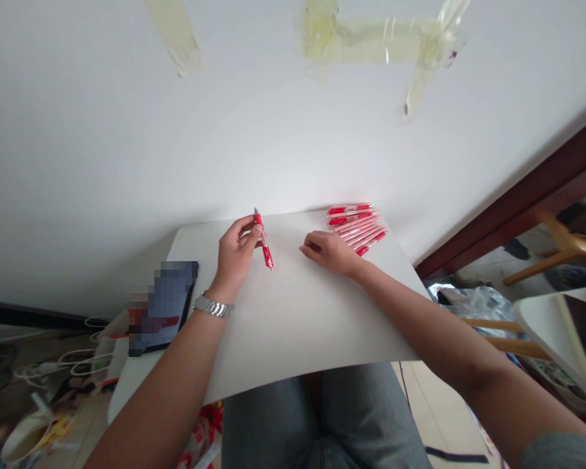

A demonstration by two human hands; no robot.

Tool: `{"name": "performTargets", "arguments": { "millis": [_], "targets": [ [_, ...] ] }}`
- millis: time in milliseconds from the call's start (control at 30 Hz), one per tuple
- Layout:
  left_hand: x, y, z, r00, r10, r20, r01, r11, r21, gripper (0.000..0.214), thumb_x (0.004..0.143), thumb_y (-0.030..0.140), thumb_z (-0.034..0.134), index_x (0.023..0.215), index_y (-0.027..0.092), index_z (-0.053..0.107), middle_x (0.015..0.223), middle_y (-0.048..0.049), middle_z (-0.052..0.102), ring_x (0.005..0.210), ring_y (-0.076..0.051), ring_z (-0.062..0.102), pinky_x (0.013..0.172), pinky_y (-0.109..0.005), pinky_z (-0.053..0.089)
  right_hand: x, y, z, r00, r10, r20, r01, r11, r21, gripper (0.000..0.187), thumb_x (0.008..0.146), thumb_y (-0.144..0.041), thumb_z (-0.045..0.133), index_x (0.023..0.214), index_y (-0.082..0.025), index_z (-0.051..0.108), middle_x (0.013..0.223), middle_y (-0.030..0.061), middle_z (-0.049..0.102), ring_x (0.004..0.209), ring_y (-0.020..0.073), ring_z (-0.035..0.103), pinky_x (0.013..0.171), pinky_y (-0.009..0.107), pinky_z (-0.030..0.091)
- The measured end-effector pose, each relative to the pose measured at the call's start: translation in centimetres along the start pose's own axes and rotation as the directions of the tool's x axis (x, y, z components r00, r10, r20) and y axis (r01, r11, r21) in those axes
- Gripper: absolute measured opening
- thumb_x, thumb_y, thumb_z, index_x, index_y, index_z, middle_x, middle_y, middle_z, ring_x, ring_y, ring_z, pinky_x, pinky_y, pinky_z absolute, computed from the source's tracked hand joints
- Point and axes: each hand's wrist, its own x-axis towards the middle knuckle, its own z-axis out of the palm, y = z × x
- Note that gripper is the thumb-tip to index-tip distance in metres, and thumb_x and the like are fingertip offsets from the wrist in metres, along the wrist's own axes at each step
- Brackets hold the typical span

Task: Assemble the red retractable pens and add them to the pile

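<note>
My left hand (237, 249) is closed around a red pen (267, 254), gripping it between thumb and fingers above the table's left half. The pen is tilted, its grey tip pointing up toward the wall and its red end downward. My right hand (329, 251) rests on the white table (293, 326) with fingers curled in; nothing shows in it. Just behind and to the right of that hand lies a pile of red pens (356, 227), several side by side. The hand covers part of the pile's near-left side.
A tablet-like device (170, 312), partly pixelated, lies at the table's left edge. The white wall (273, 130) rises directly behind the table. At right stand a wooden chair (557, 247) and a second white table (537, 309). Cables (78, 358) lie at lower left.
</note>
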Motion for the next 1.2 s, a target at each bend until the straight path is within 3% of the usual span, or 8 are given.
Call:
{"name": "performTargets", "arguments": {
  "millis": [267, 467, 800, 1000, 1200],
  "targets": [
    [-1.0, 0.2, 1.3, 0.980, -0.068, 0.186, 0.121, 0.949, -0.291, 0.038, 0.089, 0.043, 0.085, 0.113, 0.023, 0.063, 0.103, -0.0012, 0.069, 0.093, -0.018, 0.075, 0.097, -0.044, 0.065, 0.1, -0.5, -0.2, 0.999, -0.007, -0.052, 0.012, 0.996, 0.091, 0.027, 0.108, -0.044, 0.057, 0.101, -0.020, 0.067, 0.090, 0.0041, 0.069, 0.073, 0.0149, 0.059, 0.071, 0.028, 0.044],
    [-1.6, 0.3, 1.8, 0.958, -0.081, 0.276, 0.177, 0.921, -0.346, 0.035, 0.090, 0.041, 0.085, 0.109, 0.023, 0.061, 0.105, -0.0029, 0.074, 0.104, -0.021, 0.076, 0.104, -0.048, 0.061, -0.3, -1.4, -0.2, 0.999, 0.037, -0.014, -0.036, 0.993, 0.113, 0.029, 0.106, -0.050, 0.060, 0.108, -0.021, 0.068, 0.088, 0.0024, 0.076, 0.073, 0.0147, 0.065, 0.071, 0.027, 0.046],
    [-1.6, 0.0, 1.6, 0.957, -0.071, 0.280, 0.162, 0.935, -0.316, 0.034, 0.092, 0.043, 0.084, 0.112, 0.022, 0.067, 0.113, -0.0081, 0.079, 0.107, -0.022, 0.076, 0.107, -0.045, 0.058, -0.3, -0.8, -0.1, 1.000, 0.020, -0.021, -0.019, 0.999, 0.046, 0.029, 0.108, -0.046, 0.057, 0.111, -0.020, 0.072, 0.080, 0.0010, 0.070, 0.066, 0.0126, 0.057, 0.065, 0.024, 0.040],
    [-1.4, 0.3, 1.4, 0.974, -0.056, 0.221, 0.123, 0.945, -0.304, 0.038, 0.097, 0.048, 0.078, 0.121, 0.019, 0.077, 0.114, -0.0112, 0.078, 0.108, -0.021, 0.075, 0.107, -0.041, 0.059, -0.3, -0.8, -0.2, 0.998, 0.015, -0.053, -0.012, 0.998, 0.055, 0.029, 0.107, -0.045, 0.058, 0.108, -0.020, 0.072, 0.077, -0.0002, 0.066, 0.064, 0.0123, 0.052, 0.063, 0.024, 0.038],
    [-1.4, 0.1, 1.6, 0.974, -0.076, 0.215, 0.144, 0.936, -0.320, 0.044, 0.093, 0.052, 0.081, 0.121, 0.018, 0.080, 0.114, -0.0121, 0.080, 0.107, -0.022, 0.076, 0.109, -0.044, 0.058, -0.3, -1.0, -0.4, 0.999, 0.045, -0.027, -0.041, 0.990, 0.134, 0.031, 0.107, -0.048, 0.055, 0.108, -0.020, 0.069, 0.077, -0.0007, 0.066, 0.064, 0.0125, 0.053, 0.064, 0.025, 0.039]
  ]
}}
